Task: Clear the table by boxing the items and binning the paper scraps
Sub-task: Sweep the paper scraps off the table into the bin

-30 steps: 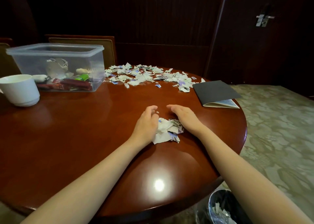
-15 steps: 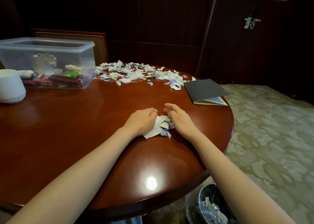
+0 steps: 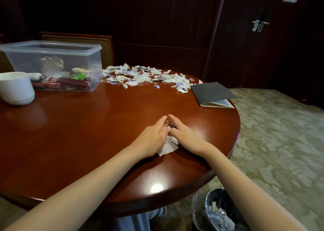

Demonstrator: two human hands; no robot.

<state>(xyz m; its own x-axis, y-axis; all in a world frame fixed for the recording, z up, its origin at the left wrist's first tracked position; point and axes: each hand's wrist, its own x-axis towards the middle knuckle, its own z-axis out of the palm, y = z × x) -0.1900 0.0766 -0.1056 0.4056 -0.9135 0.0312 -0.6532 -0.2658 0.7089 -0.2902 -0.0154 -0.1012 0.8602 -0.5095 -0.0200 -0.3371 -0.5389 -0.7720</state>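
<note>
Cupping a small heap (image 3: 167,148) of torn paper between them, the left hand (image 3: 151,139) and the right hand (image 3: 186,138) lie on the table (image 3: 87,134) towards its right edge. Each hand's fingers curve inward over the heap and the fingertips meet at the far side, so only a white corner of paper shows at the wrists (how much lies underneath I cannot tell). Both forearms stretch in from the near edge.

Well beyond the hands, a wide scatter of scraps (image 3: 145,76), white with bits of blue and purple, covers the far side of the table. Just left of it stands a clear plastic box (image 3: 91,55) with no lid on, holding red packets, something green and some pale things. A white cup (image 3: 15,88) sits beside the box at the left edge. A dark booklet (image 3: 212,92) lies flat to the right of the scatter.

On the carpet (image 3: 271,134) below the table's near right edge stands a bin (image 3: 207,208) with paper pieces inside. A chair (image 3: 105,43) stands behind the box, and a dark door (image 3: 280,55) is at the far right.
</note>
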